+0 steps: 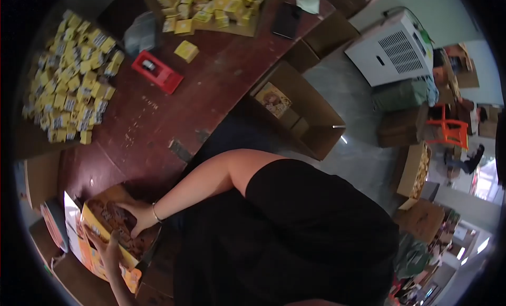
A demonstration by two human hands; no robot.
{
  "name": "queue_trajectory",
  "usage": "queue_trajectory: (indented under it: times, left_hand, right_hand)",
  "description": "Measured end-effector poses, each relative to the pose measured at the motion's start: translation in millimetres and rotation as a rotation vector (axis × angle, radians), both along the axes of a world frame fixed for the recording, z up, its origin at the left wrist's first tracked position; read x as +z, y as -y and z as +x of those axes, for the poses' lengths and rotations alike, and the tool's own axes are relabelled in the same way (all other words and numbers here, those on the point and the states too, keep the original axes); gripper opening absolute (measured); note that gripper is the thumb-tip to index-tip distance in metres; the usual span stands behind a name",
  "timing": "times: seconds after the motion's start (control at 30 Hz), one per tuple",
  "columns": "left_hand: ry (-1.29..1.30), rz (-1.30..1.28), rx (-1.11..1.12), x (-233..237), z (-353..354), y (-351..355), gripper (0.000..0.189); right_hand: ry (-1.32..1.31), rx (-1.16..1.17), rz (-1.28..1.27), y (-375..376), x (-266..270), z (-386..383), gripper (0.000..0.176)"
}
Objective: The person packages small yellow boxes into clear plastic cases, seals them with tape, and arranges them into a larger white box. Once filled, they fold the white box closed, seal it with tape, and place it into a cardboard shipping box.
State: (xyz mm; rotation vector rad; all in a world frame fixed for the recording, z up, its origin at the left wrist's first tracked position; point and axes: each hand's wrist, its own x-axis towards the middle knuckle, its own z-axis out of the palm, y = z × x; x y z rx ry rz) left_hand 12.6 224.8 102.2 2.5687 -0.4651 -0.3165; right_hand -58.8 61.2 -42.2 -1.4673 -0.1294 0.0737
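Note:
A yellow display box (95,216) stands open at the lower left, with brown patterned packets (138,246) inside. My left hand (109,249) grips its near side wall, thumb and fingers on either side of it. My right hand (138,216), with a bracelet at the wrist, reaches into the box over the packets, its fingers apart and touching the contents. Whether anything is under those fingers is hidden. A white and orange printed flap (74,221) rises along the box's outer side.
The red-brown table (158,116) bears a heap of small yellow boxes (71,85), another group (211,8), a single yellow box (186,51), a red tool (156,72) and a dark tablet (287,20). An open carton (311,103) stands beside the table.

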Motion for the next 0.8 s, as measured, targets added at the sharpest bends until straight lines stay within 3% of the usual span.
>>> queue_trajectory:
  times: [0.03, 0.1, 0.2, 0.23, 0.27, 0.33, 0.4, 0.43, 0.5, 0.53, 0.57, 0.6, 0.67, 0.73, 0.8]
  left_hand:
    - [0.043, 0.05, -0.02, 4, -3, 7, 0.086]
    - [-0.046, -0.018, 0.085, -6, 16, -13, 0.085]
    - [-0.099, -0.044, 0.139, 20, 5, 21, 0.085]
    - [-0.043, 0.05, 0.05, 45, -12, 56, 0.087]
    - [-0.199, -0.174, 0.021, 53, -11, 74, 0.089]
    - [-0.399, -0.499, 0.001, 58, -20, 123, 0.094]
    - [-0.441, -0.609, -0.364, -7, 80, 88, 0.095]
    - [-0.483, -0.696, -0.471, -35, 92, 102, 0.094]
    - [-0.442, -0.544, -0.003, -28, -1, 229, 0.095]
    - [-0.666, -0.77, -0.166, -9, -54, 279, 0.088]
    - [-0.591, -0.712, -0.433, -13, -79, 324, 0.087]
    - [-0.497, -0.79, -0.796, -9, -110, 370, 0.081]
    - [-0.975, -0.919, -0.951, -30, -150, 428, 0.079]
    - [-1.323, -0.594, -0.804, -71, -166, 466, 0.076]
    - [-1.33, -0.177, -0.904, -160, -185, 491, 0.065]
  right_hand:
    - [-0.013, -0.05, 0.004, 10, 6, 0, 0.12]
    - [-0.12, 0.183, 0.2, 25, 20, 0, 0.122]
    - [-0.208, -0.082, 0.251, 47, 5, -9, 0.116]
    - [-0.253, -0.201, 0.267, 56, 2, -13, 0.112]
    - [-0.261, -0.225, 0.253, 76, -1, -22, 0.112]
    - [-0.186, -0.3, 0.573, 136, -1, -58, 0.099]
    - [-0.124, -0.043, 1.044, 218, 51, -114, 0.087]
    - [-0.083, -0.169, 0.975, 246, 63, -140, 0.082]
    - [-0.021, -0.377, 0.847, 296, 73, -195, 0.076]
    - [0.005, -0.462, 0.798, 317, 72, -225, 0.075]
    - [-0.063, -0.55, 0.748, 337, 80, -261, 0.07]
    - [-0.076, -0.608, 0.854, 351, 72, -293, 0.066]
    - [-0.209, -0.77, 0.966, 370, 65, -356, 0.06]
    - [-0.286, -0.932, 0.966, 377, 46, -410, 0.06]
    - [-0.334, -1.046, 1.001, 376, 19, -451, 0.06]
